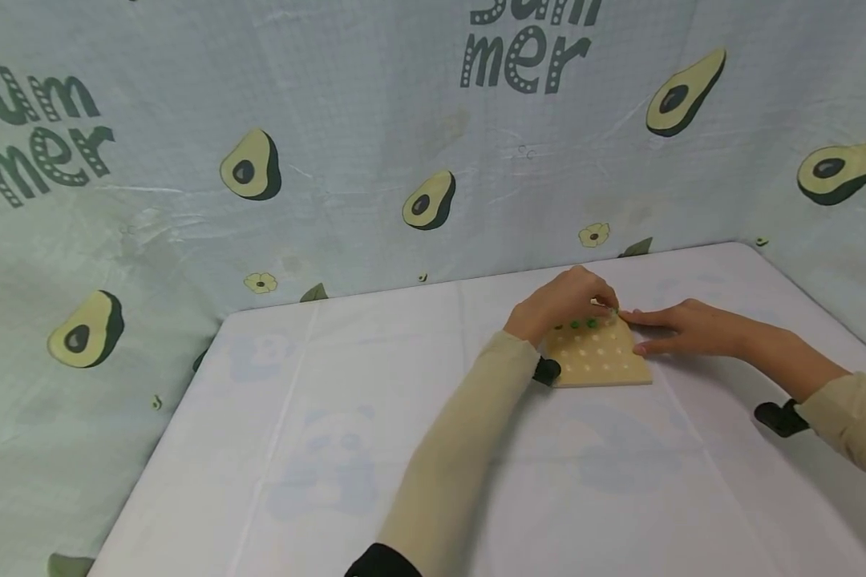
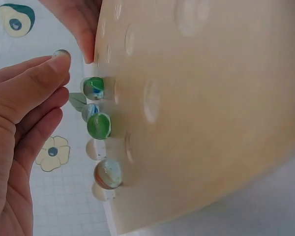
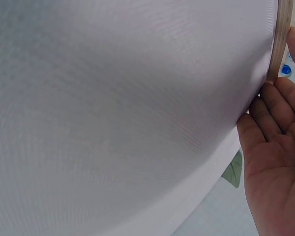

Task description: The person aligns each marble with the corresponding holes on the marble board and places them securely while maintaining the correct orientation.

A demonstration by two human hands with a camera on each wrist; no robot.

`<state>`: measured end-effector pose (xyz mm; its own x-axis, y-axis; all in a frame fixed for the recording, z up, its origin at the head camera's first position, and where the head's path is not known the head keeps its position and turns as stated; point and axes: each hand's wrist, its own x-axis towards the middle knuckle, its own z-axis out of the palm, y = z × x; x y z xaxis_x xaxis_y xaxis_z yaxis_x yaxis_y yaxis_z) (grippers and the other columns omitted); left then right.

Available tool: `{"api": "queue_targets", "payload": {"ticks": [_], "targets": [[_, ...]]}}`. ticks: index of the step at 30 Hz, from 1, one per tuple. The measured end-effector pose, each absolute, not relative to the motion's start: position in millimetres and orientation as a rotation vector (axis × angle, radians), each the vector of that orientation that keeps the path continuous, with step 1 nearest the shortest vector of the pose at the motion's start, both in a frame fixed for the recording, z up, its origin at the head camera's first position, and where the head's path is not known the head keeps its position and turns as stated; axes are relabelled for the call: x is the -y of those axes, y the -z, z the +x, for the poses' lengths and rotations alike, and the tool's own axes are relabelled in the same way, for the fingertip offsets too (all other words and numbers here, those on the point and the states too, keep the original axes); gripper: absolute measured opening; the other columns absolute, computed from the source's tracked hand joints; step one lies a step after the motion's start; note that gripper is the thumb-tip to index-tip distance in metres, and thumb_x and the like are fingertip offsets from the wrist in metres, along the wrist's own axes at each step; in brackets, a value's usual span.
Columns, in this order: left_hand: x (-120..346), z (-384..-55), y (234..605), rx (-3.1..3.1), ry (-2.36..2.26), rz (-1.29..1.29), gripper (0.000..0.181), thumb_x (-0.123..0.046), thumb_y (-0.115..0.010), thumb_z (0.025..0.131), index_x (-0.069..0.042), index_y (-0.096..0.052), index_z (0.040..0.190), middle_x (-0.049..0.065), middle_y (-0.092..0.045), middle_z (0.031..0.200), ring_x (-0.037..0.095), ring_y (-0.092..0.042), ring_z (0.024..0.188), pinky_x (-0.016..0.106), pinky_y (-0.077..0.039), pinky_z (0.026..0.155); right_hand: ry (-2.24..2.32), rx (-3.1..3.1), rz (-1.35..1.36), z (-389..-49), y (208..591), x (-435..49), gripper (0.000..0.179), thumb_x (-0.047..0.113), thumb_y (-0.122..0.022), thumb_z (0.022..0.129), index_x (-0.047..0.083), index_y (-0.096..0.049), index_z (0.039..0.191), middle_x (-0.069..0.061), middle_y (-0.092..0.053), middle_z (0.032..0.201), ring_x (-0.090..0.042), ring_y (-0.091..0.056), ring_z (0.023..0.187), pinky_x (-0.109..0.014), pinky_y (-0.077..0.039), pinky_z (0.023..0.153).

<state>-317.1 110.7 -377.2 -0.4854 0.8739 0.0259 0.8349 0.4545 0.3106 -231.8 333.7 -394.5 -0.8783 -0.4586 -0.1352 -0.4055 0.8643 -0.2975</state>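
A wooden board [image 1: 606, 373] with rows of round hollows lies on the table. My left hand [image 1: 564, 300] is over its far part, thumb and fingertips pinching a small glass marble [image 2: 62, 52]. Along the far rows sit several marbles, among them a green marble [image 2: 99, 126] and one with an orange streak [image 2: 108, 173]. From the right side, my right hand [image 1: 681, 327] touches the board's edge with its fingers extended. In the right wrist view, those fingers [image 3: 273, 105] rest against the board's side, and a blue marble [image 3: 286, 70] shows beyond it.
A white cloth [image 1: 332, 449] with faint panda prints covers the table. Behind and to the left hangs a pale sheet [image 1: 346, 104] printed with avocados and lettering. Dark straps [image 1: 781, 417] sit at the wrists.
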Motion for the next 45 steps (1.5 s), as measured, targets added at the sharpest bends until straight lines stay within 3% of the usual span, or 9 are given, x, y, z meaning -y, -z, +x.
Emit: {"api": "queue_targets", "payload": {"ticks": [12, 31, 45], "targets": [[-109, -321, 382, -2.556, -0.398, 1.540, 0.024, -0.022, -0.072, 0.095, -0.014, -0.078, 0.117, -0.005, -0.074, 0.116, 0.003, -0.063, 0.104, 0.009, -0.043, 0.087, 0.372, -2.824, -0.616, -233, 393, -332, 0.077, 0.056, -0.068, 0.092, 0.009, -0.050, 0.150, -0.032, -0.051, 0.142, -0.027, -0.066, 0.100, -0.052, -0.054, 0.082], [-118, -321, 385, -2.530, -0.218, 1.654, 0.023, -0.023, -0.072, 0.095, -0.018, -0.079, 0.116, -0.008, -0.073, 0.116, 0.003, -0.062, 0.107, 0.009, -0.042, 0.089, 0.418, -2.832, -0.638, -230, 395, -336, 0.072, 0.050, -0.070, 0.093, 0.010, -0.050, 0.150, -0.033, -0.057, 0.135, -0.016, -0.056, 0.083, -0.035, -0.048, 0.072], [-118, -312, 376, -2.566, -0.188, 1.553, 0.026, -0.021, -0.071, 0.096, -0.018, -0.077, 0.122, -0.007, -0.072, 0.120, 0.003, -0.063, 0.108, 0.009, -0.043, 0.088, 0.407, -2.832, -0.644, -230, 394, -333, 0.073, 0.052, -0.069, 0.094, 0.010, -0.050, 0.150, -0.034, -0.055, 0.137, -0.018, -0.060, 0.089, -0.042, -0.051, 0.077]]}}
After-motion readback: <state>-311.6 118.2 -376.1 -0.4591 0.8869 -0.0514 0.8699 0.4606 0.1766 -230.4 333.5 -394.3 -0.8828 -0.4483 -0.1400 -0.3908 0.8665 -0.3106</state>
